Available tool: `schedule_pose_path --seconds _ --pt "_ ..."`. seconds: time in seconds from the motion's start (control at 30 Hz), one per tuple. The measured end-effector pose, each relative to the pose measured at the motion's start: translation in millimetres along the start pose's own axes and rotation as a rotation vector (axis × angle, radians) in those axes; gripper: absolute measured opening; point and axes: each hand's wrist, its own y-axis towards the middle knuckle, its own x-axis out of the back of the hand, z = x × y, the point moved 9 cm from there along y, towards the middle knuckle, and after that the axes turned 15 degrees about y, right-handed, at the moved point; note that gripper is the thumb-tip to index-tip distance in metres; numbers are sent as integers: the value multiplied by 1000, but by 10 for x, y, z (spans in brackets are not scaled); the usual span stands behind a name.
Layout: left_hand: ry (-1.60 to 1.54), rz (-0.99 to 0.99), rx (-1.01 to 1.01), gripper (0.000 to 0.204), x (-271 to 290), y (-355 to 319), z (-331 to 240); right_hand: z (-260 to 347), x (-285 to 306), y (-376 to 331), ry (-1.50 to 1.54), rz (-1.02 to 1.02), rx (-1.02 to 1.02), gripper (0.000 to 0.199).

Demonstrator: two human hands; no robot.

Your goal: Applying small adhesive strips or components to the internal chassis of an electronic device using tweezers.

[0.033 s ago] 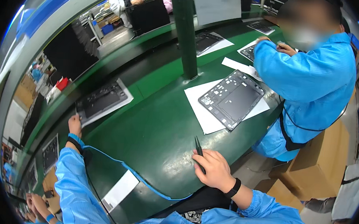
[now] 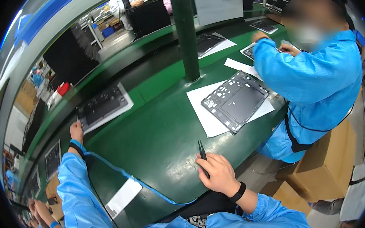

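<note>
Tweezers [image 2: 202, 156], black and fine-pointed, sit in the right hand [image 2: 219, 174], whose fingers are curled around them with the tips aimed up the green workbench [image 2: 160, 133]; that hand rests on the bench near its front edge, a dark band on the wrist. Across the bench in this single head view, the left hand [image 2: 76, 131] stretches far out to a dark tablet back cover [image 2: 102, 105] lying on a white sheet at the far left, its fingertips on the near corner of the sheet or the part; whether it pinches or merely touches I cannot tell. A blue coiled cord [image 2: 143, 185] trails from the left wrist over the bench, and a white paper slip [image 2: 122, 197] lies near the front edge. A second tablet back cover [image 2: 235, 100] on white paper [image 2: 207, 115] lies to the right, in front of a co-worker in a blue coat [image 2: 316, 81]; a green post [image 2: 187, 34] rises from the bench. Judging by this, the step in hand looks like fetching the far-left cover; drawing it close calls for a firm hold on the sheet so the part does not slide off, with the tweezers kept clear.
</note>
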Motion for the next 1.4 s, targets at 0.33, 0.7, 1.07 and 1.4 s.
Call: schedule_pose_path --seconds 0.33,0.7,1.07,1.4 --pt "205 81 -305 34 223 -318 -1743 -13 -33 22 37 -8 -36 25" --pt "-1178 641 -758 42 1867 -3898 -4432 -217 69 -79 -22 -37 -92 26" --pt "-1444 180 -528 44 2320 -4385 -3000 -61 -39 -20 -37 -34 -23 24" --pt "-1341 12 -406 43 2055 -3578 -3789 -35 -57 -8 -36 -21 -45 23"
